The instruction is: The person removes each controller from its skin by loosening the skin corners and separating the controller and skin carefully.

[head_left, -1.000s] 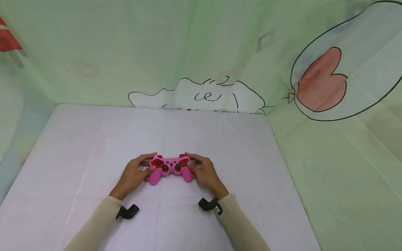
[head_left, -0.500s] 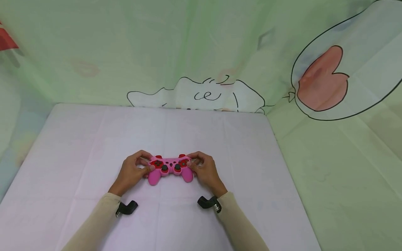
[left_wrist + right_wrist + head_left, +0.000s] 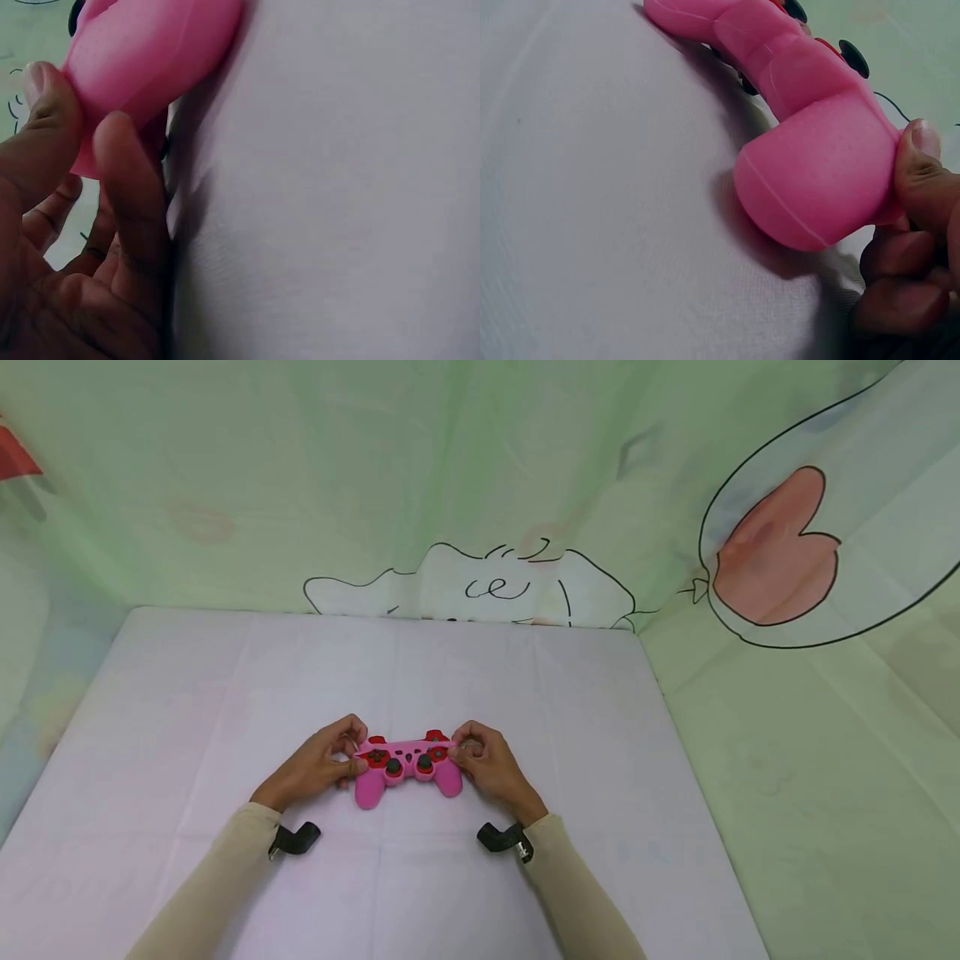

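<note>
A red game controller [image 3: 436, 736] in a pink rubbery cover [image 3: 369, 789] lies close over the white table, its two dark thumbsticks facing up. My left hand [image 3: 311, 766] pinches the cover's upper left corner between thumb and fingers. At the opposite corner my right hand [image 3: 492, 768] pinches the cover the same way. Between the hands, the cover's top edge looks drawn into a straight line, with red shoulder buttons showing behind it. The right wrist view shows the cover's rounded grip [image 3: 817, 172] from below, thumb pressed on its edge.
A white cloth [image 3: 225, 735] covers the table. Green printed curtains [image 3: 337, 468] hang behind it and to the right, with a balloon drawing [image 3: 776, 547]. Black wrist mounts [image 3: 295, 839] stick out from both beige sleeves.
Both hands have shifted their fingers to the cover's upper corners. The cover's top edge is now stretched straight, and the left forearm has swung slightly outward.
</note>
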The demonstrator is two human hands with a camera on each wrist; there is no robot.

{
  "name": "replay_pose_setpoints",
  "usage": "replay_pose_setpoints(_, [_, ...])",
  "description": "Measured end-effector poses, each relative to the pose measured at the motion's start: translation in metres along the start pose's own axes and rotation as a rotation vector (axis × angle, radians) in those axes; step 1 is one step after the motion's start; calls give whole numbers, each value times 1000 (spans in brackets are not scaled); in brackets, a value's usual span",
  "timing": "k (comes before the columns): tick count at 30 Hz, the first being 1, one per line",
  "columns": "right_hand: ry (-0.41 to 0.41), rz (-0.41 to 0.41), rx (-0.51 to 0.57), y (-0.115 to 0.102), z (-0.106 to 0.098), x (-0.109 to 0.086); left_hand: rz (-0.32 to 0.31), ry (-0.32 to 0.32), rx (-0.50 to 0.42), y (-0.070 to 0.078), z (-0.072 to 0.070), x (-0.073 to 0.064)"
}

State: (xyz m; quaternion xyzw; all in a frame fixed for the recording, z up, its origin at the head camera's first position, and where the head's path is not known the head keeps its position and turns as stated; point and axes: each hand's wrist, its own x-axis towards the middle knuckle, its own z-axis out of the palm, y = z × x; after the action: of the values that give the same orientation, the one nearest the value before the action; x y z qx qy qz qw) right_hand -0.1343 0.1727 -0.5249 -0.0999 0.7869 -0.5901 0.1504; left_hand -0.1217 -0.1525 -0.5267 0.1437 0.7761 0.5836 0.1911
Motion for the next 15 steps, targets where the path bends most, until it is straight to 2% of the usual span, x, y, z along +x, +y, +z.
replay_pose_setpoints(4, [-20,-19,-40,-1,-1,-2,24,37,-7,-1,6,-2])
replay_pose_setpoints(8, [-23,-17,-99,-1,-1,-7,53,115,15,-1,14,-5])
replay_pose_setpoints(15, [20,8,-136,-1,2,-18,69,227,41,-3,23,-8])
